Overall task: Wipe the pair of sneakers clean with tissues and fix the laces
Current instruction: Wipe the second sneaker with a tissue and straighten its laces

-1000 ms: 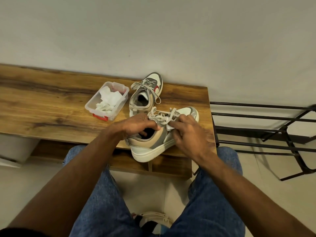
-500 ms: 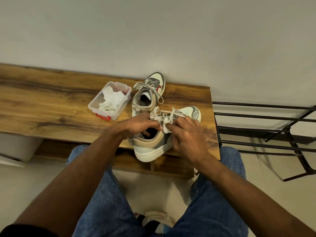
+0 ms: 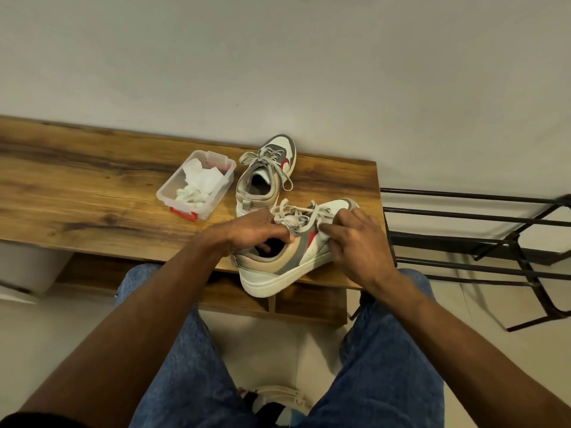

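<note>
Plain pale wall (image 3: pixel 278 57) beyond the hands. Wood-grain bench (image 3: pixel 77 193) beneath them, stretching leftward, with an open shelf (image 3: pixel 309 304) under it. Black metal rack (image 3: pixel 479 239) to the right. Light tiled floor (image 3: pixel 509 350) below.

The left hand (image 3: pixel 247 230) grips the near sneaker (image 3: pixel 287 261) by its opening on the wooden table (image 3: pixel 92 205). The right hand (image 3: pixel 355 242) presses a tissue (image 3: pixel 324 234) on its side.

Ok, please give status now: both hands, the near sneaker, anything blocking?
Left hand grips near sneaker at collar. Right hand pinches white tissue against its side. Laces loose. Nothing blocking.
</note>
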